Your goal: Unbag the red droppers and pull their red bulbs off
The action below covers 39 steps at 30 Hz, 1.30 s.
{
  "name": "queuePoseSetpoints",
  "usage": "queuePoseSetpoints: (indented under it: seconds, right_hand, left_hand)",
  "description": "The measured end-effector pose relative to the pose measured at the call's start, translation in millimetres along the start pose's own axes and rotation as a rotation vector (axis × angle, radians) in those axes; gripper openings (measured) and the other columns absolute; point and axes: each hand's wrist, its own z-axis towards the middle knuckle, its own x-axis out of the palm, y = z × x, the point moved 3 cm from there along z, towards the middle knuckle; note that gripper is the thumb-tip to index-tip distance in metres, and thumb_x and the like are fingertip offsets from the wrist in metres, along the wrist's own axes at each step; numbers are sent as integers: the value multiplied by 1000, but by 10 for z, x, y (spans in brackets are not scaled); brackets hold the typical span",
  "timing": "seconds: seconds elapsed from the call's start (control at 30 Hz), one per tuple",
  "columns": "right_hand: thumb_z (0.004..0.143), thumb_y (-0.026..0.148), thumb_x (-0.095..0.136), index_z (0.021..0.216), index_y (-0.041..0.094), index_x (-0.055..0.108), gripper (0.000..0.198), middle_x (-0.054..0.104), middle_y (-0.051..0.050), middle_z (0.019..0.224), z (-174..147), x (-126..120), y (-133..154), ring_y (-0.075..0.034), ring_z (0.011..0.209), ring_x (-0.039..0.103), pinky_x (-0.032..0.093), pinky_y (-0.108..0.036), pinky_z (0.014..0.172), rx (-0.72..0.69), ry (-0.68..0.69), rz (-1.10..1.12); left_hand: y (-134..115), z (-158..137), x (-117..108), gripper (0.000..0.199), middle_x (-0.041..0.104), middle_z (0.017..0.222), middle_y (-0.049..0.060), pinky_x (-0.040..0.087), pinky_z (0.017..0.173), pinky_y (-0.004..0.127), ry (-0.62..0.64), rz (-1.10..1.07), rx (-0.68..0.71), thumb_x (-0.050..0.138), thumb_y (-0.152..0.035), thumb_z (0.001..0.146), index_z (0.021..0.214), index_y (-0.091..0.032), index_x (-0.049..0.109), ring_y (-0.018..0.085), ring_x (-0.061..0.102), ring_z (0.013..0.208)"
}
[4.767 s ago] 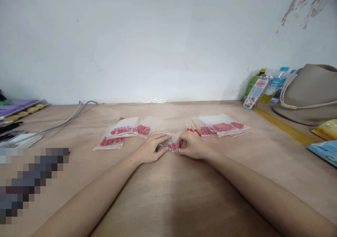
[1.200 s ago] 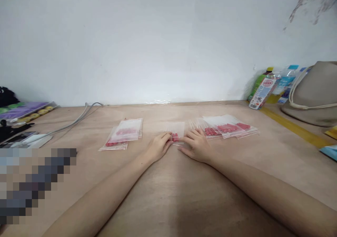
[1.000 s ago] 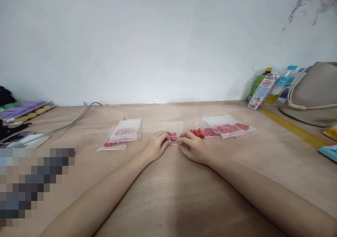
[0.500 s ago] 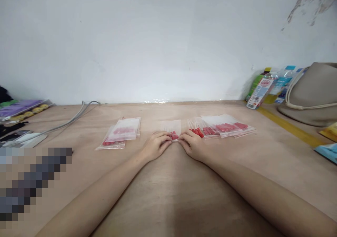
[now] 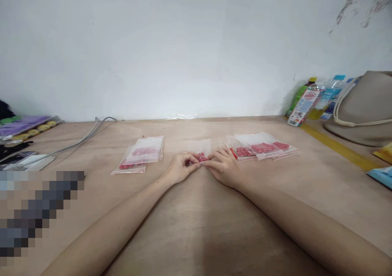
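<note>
A small clear plastic bag [image 5: 200, 146] with several red pieces in it lies flat in front of me. My left hand [image 5: 179, 168] pinches its near edge between thumb and fingers. Close beside it, my right hand [image 5: 225, 166] is closed on the same edge, its fingertips almost meeting the left thumb. Red tips [image 5: 233, 152] show just behind my right hand, which partly covers them. To the right lie overlapping bags of red pieces [image 5: 261, 147]. Off to the left is a small stack of similar bags [image 5: 143, 151].
A grey cable [image 5: 88, 134] crosses the table at the left, near purple and yellow packs [image 5: 29, 128]. Bottles [image 5: 330, 94], a carton [image 5: 303, 107] and a beige bag with a cord [image 5: 364, 100] stand at the back right. Yellow tape [image 5: 333, 147] runs along the tabletop.
My right hand has slid left along the bag's near edge towards my left hand. It now covers more of the red tips at its right. My left hand has barely shifted.
</note>
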Motion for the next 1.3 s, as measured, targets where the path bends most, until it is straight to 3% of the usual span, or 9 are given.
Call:
queuePoseSetpoints:
  seconds: [0.37, 0.7, 0.97, 1.3]
  right_hand:
    - [84, 22, 50, 80, 22, 64, 15, 63, -1, 82, 45, -41, 25, -14, 82, 49, 27, -32, 78, 9, 12, -58]
    - [83, 22, 50, 75, 19, 60, 14, 62, -2, 82, 84, -17, 76, -15, 83, 48, 27, -33, 78, -10, 62, -94]
    - [82, 18, 50, 75, 18, 58, 11, 62, -2, 82, 97, 31, 93, -16, 82, 47, 27, -34, 79, -9, 92, -127]
    - [84, 16, 47, 75, 16, 58, 14, 62, -4, 80, 87, 53, 95, -17, 82, 48, 29, -34, 78, -47, 122, -129]
  left_hand:
    - [-131, -12, 3, 18, 65, 98, 5, 45, 82, 30, 62, 17, 36, 52, -28, 81, 76, -18, 66, 17, 59, 92]
    - [-89, -6, 20, 12, 64, 96, 7, 47, 78, 29, 29, -23, 24, 62, -28, 74, 71, -16, 64, 17, 60, 90]
    - [-136, -13, 28, 14, 65, 91, 5, 47, 74, 29, 11, 46, 28, 55, -25, 79, 70, -17, 61, 16, 61, 84]
    - [-199, 0, 43, 14, 58, 104, 8, 42, 87, 31, 128, 140, 204, 48, -22, 83, 76, -16, 58, 17, 54, 100]
